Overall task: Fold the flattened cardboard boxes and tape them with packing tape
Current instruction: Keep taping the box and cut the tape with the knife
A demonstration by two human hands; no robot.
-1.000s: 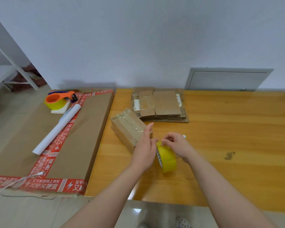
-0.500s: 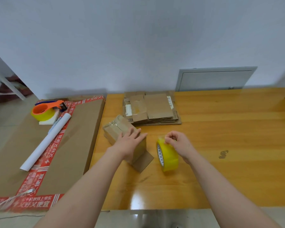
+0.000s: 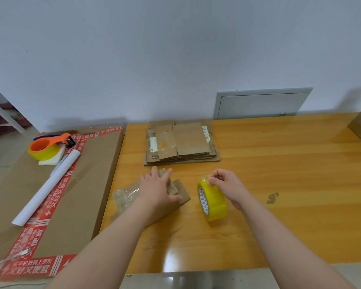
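wall (image 3: 175,49): pale, plain | hatch (image 3: 261,103): grey metal | table (image 3: 279,184): glossy wood | floor (image 3: 0,149): light tiles

Table (image 3: 279,174) as I see it: stack of flattened boxes (image 3: 181,142) at rear centre | left hand (image 3: 156,188) resting on small box (image 3: 127,197) in front of the stack | tape roll (image 3: 214,203) on edge just right of it, right hand (image 3: 227,184) pinching its top | large carton (image 3: 88,184) left of table, carrying tape dispenser (image 3: 48,147) and paper tube (image 3: 48,184)
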